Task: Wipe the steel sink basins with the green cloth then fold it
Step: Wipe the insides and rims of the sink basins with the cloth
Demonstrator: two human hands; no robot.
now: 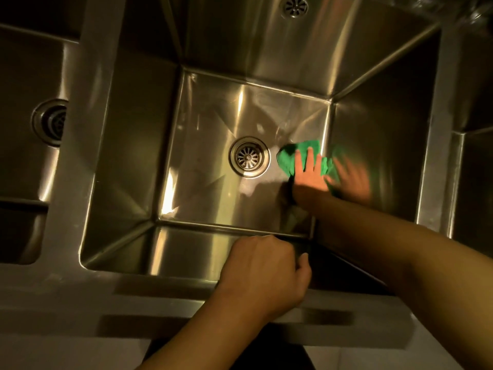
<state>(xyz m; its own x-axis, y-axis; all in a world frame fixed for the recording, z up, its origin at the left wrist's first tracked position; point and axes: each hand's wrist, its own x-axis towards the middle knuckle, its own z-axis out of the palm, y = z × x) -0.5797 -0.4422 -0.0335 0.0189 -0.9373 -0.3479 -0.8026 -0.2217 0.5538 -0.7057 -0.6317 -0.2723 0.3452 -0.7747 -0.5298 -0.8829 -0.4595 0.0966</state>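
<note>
The middle steel basin point(202, 198) fills the view, with a round drain point(249, 157) at the centre of its floor. A green cloth point(286, 156) lies on the floor right of the drain, against the right wall. My right hand point(310, 173) presses flat on the cloth, fingers spread; the shiny right wall mirrors hand and cloth. My left hand point(266, 271) rests on the basin's near rim, fingers curled over the edge, holding nothing else.
A second basin with its own drain point(50, 122) lies to the left, beyond a steel divider point(88, 108). Part of a third basin point(474, 166) shows at the right. An overflow grille point(295, 6) sits on the back wall. The steel front ledge point(80, 303) runs below.
</note>
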